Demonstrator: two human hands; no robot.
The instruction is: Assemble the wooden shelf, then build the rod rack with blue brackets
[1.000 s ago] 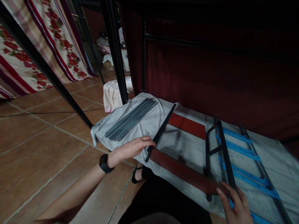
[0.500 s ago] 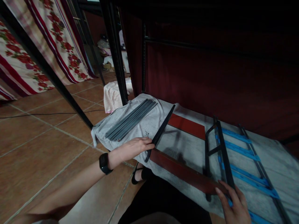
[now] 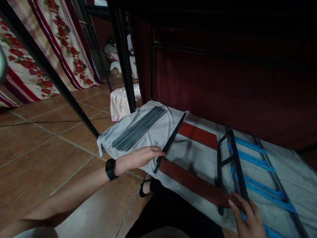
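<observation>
My left hand (image 3: 145, 156), with a dark watch on its wrist, has its fingers closed at the near end of a slanted black metal bar (image 3: 173, 135), where the left end of a reddish-brown board (image 3: 195, 181) meets it. The board's right end is in my right hand (image 3: 249, 216), thumb on the near side and fingers over the far side. This hand is beside a black frame piece (image 3: 238, 162) with a cross strut. A second reddish-brown board (image 3: 198, 135) lies farther back, between the bar and the frame piece.
Thin grey rods (image 3: 140, 128) lie bundled on the grey cloth (image 3: 156, 134) at left. Blue slats (image 3: 257, 160) joined to dark rails lie at right. Black posts (image 3: 125, 62) and a slanting pole (image 3: 56, 84) rise around the surface. A dark red curtain (image 3: 210, 86) hangs behind.
My left hand has shifted very slightly right at the bar and board corner, its forearm moving a little. My right hand stays on the board. A pale rounded shape has appeared at the left edge.
</observation>
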